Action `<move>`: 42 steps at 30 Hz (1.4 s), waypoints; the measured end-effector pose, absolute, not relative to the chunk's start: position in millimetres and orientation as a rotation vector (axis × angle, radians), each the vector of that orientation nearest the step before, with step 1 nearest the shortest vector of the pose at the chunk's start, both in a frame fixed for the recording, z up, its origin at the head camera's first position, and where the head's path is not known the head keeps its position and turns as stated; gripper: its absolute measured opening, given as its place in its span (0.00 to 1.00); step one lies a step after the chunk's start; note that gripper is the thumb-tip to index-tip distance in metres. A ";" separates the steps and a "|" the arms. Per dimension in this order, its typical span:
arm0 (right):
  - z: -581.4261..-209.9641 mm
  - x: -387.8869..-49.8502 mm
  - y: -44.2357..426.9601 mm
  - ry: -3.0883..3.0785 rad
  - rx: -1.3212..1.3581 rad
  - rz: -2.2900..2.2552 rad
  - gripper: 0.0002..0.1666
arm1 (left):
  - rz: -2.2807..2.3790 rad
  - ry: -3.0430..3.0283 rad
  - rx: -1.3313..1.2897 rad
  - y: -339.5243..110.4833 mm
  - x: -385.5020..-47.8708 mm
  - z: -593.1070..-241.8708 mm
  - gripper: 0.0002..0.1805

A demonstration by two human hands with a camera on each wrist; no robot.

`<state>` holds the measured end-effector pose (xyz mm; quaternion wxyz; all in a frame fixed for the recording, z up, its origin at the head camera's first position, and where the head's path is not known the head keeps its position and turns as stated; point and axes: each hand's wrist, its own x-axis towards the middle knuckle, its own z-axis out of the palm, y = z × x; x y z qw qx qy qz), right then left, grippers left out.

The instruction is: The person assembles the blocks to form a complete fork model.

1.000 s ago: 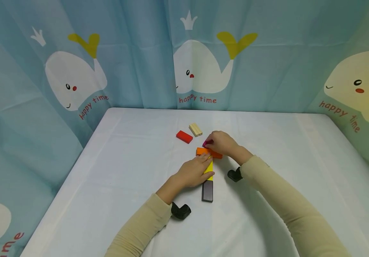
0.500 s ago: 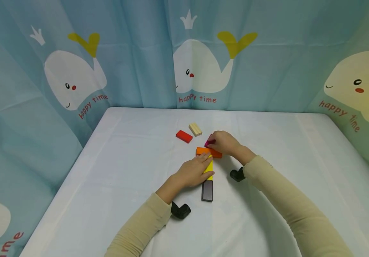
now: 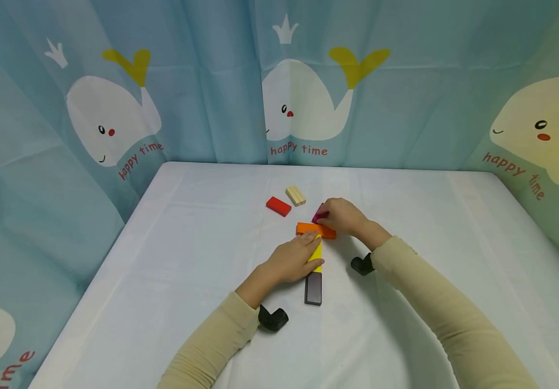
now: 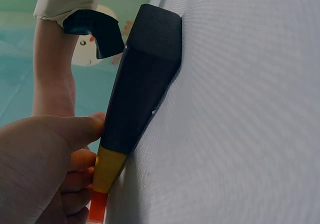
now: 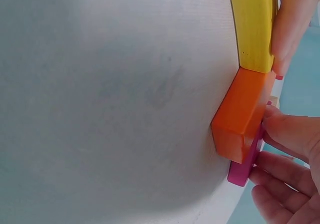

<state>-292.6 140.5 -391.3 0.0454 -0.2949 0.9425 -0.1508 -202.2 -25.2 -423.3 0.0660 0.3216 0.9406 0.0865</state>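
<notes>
Pinching magenta, probably wooden oblong block point(image 5: 240, 173) in right hand point(image 3: 344, 215) — likely light, rigid; take by opposite sides. Resting left hand point(image 3: 290, 260) on yellow oblong block point(image 5: 254, 29) — thumb apart.

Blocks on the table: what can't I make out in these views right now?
Magenta block: in the head view, the right hand covers much of it; in the right wrist view, the orange block and that hand hide parts.
Yellow block: in the head view, partly covered by the left hand; in the right wrist view, cut off by the top edge.
Wooden block: in the head view, too small to tell whether it is one piece.
</notes>
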 end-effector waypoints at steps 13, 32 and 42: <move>-392.0 -290.5 144.8 2.897 -0.867 -0.448 0.13 | 0.263 2.837 0.974 -25.6 -201.0 -421.3 0.33; -393.4 -291.2 153.7 2.919 -0.908 -0.486 0.09 | 0.303 2.838 0.975 -26.8 -199.6 -419.5 0.32; -395.3 -292.0 162.7 2.904 -0.960 -0.556 0.10 | 0.303 2.828 0.961 -25.9 -198.9 -418.6 0.33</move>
